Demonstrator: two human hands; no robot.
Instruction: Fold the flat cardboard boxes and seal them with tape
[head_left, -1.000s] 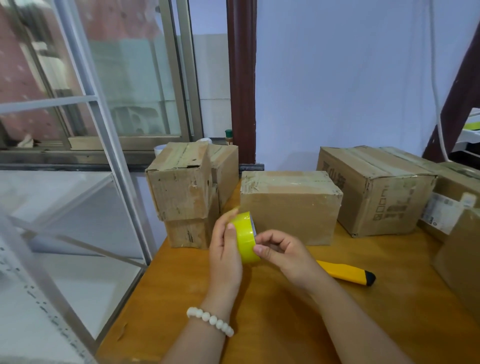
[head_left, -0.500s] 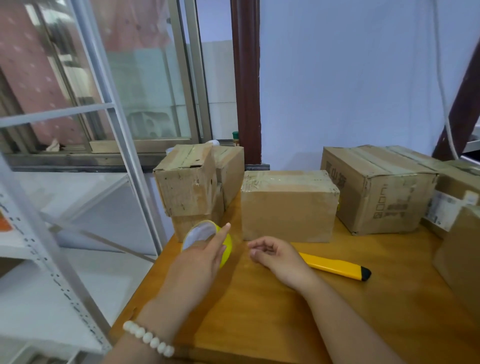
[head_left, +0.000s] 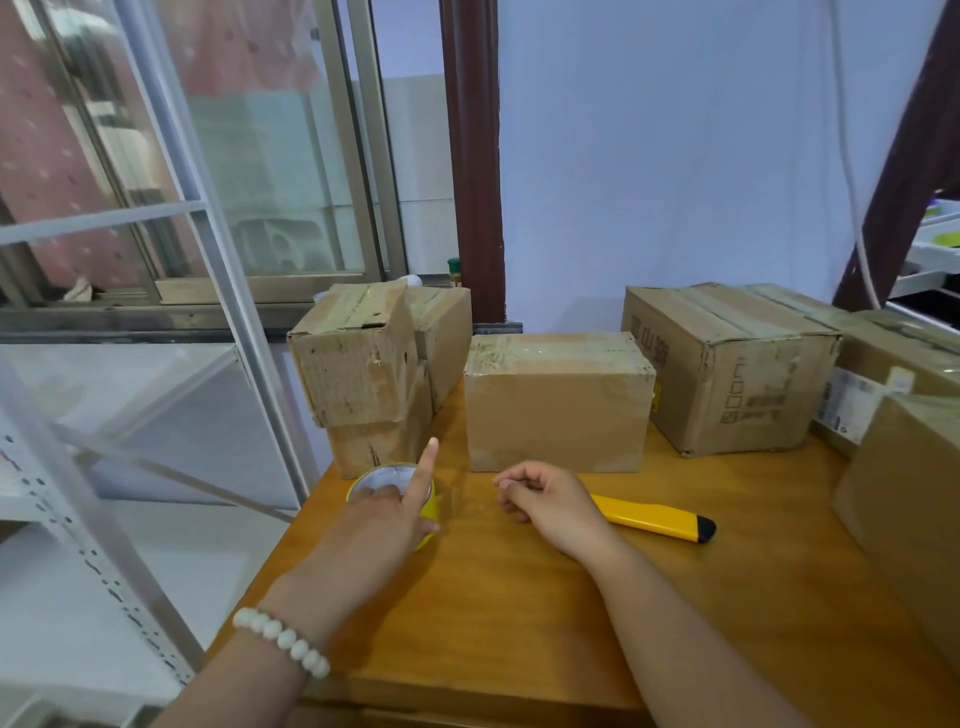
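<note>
A yellow tape roll (head_left: 377, 476) lies on the wooden table (head_left: 509, 603) near its left edge. My left hand (head_left: 384, 519) covers and holds the roll, with the index finger stretched out straight over it. My right hand (head_left: 545, 501) is a short way to the right, fingers curled, pinching the end of a faint clear tape strip (head_left: 460, 501) drawn from the roll. Just behind both hands stands a closed, taped cardboard box (head_left: 558, 410).
A yellow utility knife (head_left: 654, 519) lies behind my right wrist. Two stacked boxes (head_left: 358, 364) stand at the back left, a larger box (head_left: 737, 374) at the back right, another box (head_left: 904, 493) at the right edge. A white metal shelf frame (head_left: 182, 260) stands left of the table.
The tape roll went from upright between both hands down to the left onto the table. My right hand let go of the roll and now holds the tape end apart from it.
</note>
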